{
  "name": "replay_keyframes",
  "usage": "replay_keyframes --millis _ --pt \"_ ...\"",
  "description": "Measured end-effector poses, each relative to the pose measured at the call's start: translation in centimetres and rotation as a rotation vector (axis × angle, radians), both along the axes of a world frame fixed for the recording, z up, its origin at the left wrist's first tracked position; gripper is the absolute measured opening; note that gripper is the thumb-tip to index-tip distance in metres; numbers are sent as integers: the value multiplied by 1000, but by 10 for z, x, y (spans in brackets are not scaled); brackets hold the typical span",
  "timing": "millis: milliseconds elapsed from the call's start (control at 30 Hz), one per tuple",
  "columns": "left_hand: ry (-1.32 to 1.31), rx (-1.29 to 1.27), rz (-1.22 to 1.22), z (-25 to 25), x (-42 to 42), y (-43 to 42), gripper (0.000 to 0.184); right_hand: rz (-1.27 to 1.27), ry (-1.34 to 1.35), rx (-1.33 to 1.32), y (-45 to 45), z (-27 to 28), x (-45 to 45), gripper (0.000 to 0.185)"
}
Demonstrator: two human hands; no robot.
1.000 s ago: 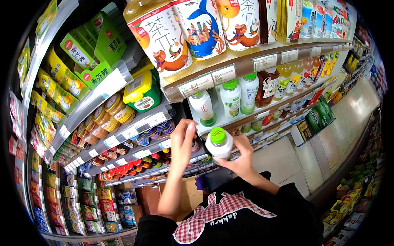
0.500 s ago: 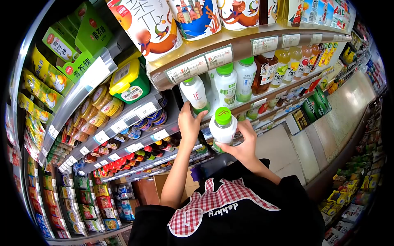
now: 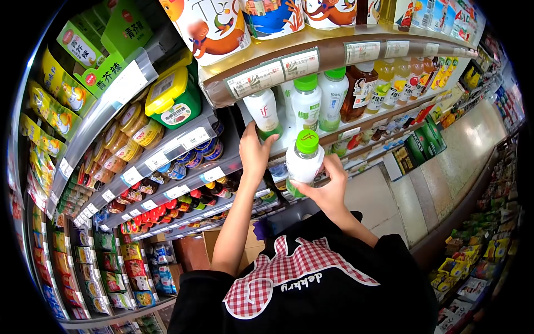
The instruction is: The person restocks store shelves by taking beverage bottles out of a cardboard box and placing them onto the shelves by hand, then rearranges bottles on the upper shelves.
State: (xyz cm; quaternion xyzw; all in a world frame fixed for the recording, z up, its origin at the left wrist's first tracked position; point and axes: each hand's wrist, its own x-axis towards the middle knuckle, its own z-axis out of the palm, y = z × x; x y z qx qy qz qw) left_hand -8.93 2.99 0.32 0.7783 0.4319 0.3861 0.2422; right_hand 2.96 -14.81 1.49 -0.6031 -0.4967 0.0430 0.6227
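White plastic bottle with green screw cap (image 3: 303, 161), contents probably whitish, in front of the white shelf (image 3: 286, 146), pinched between right hand's (image 3: 327, 181) thumb and fingers. Left hand (image 3: 256, 153), thumb spread, touches similar shelved "if" bottle (image 3: 262, 114).

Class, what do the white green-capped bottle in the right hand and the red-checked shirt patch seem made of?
White green-capped bottle: probably smooth plastic, from its soft sheen.
Red-checked patch: apparently matte cloth, from its gingham pattern; fibre unclear.
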Motion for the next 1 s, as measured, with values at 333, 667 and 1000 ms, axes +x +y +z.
replay_keyframes --millis 333,667,1000 --pt "15 4 0 0 2 16 50 7 72 10 12 9 -9 51" --pt "-341 -5 -64 4 -33 0 25 1 76 137 76 26 -22 55" --pt "-248 54 -163 0 -27 -34 48 -81 -38 167 107 16 -27 54"
